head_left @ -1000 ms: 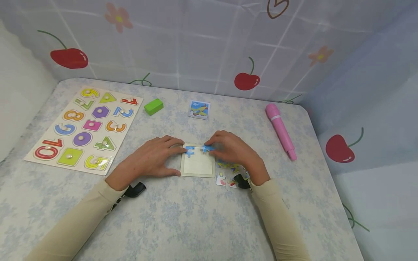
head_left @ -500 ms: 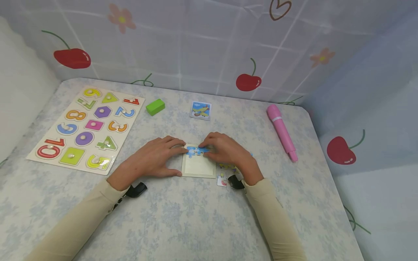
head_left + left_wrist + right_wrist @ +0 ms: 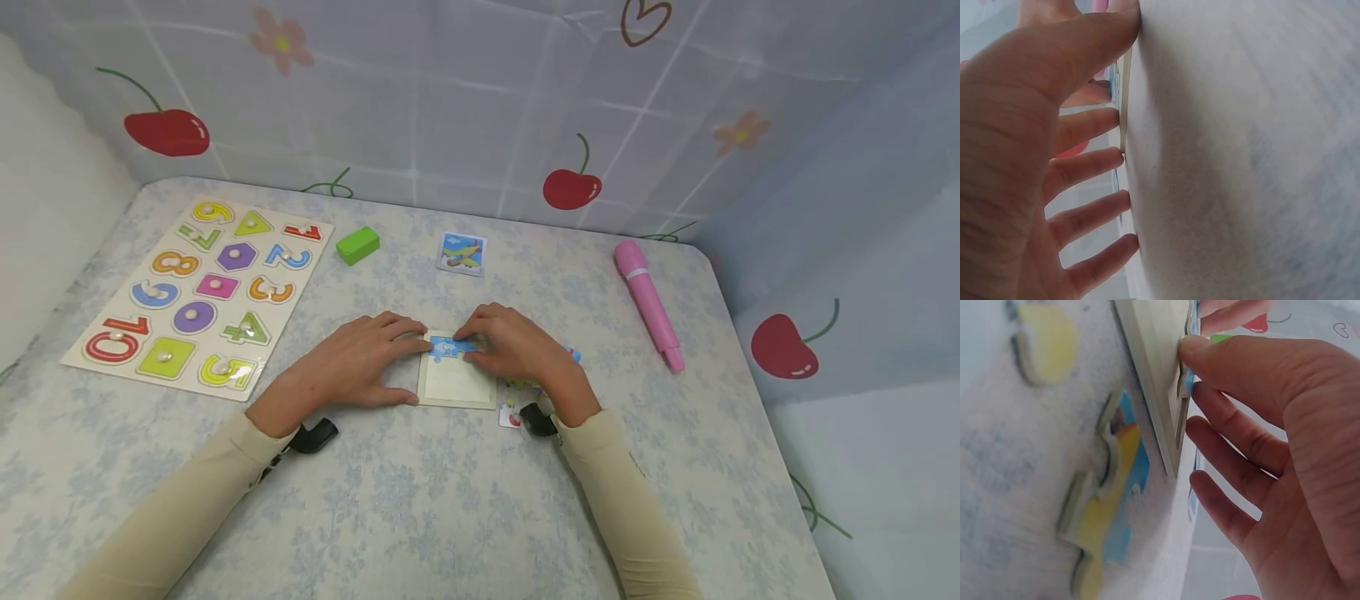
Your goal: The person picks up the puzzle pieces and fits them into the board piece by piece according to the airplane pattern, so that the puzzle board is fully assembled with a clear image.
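A square, pale wooden puzzle tray (image 3: 459, 390) lies between the two hands. My left hand (image 3: 352, 360) rests along its left side with fingers extended, thumb at the near corner. In the tray's upper left sits a blue jigsaw piece (image 3: 437, 348). My right hand (image 3: 517, 343) pinches a second blue jigsaw piece (image 3: 467, 346) against the first, along the tray's far side. The right wrist view shows the thumb and a finger at this held piece (image 3: 1188, 382), over the tray's rim (image 3: 1147, 381).
Loose jigsaw pieces (image 3: 1113, 487) lie right of the tray, partly under the right hand. Beyond it is an airplane picture card (image 3: 461, 254). A green block (image 3: 357, 246) and a number-and-shape board (image 3: 202, 329) are left; a pink toy microphone (image 3: 648, 304) is right.
The right hand has moved slightly left and lowered its piece into the tray beside the first blue piece; the gap between them has closed. The left hand stays in place.
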A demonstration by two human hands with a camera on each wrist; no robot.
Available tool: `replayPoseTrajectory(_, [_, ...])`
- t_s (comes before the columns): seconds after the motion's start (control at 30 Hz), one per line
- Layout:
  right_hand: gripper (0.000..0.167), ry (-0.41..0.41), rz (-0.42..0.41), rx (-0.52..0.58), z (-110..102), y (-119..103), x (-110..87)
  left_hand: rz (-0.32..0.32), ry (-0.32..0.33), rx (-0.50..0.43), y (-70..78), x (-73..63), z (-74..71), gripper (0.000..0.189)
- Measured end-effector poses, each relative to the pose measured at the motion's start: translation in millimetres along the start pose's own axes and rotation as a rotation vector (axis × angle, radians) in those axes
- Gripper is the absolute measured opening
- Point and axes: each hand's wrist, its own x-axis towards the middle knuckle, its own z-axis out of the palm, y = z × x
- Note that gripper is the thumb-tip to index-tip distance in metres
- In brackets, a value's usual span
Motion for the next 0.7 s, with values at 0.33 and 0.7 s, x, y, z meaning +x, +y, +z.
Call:
replayPoseTrajectory(0.33, [0.030,-0.011,-0.005,-0.032,-1,-1,0.4,-0.008,-0.011,-0.006,-0.4,0.7,-1.1,0.080])
replayPoseTrajectory(0.7, [0.034,0.031,0.016,-0.021,-10,10,-12.1,-0.004,-0.005,-0.014,-0.2,0.8,0.7,0.079])
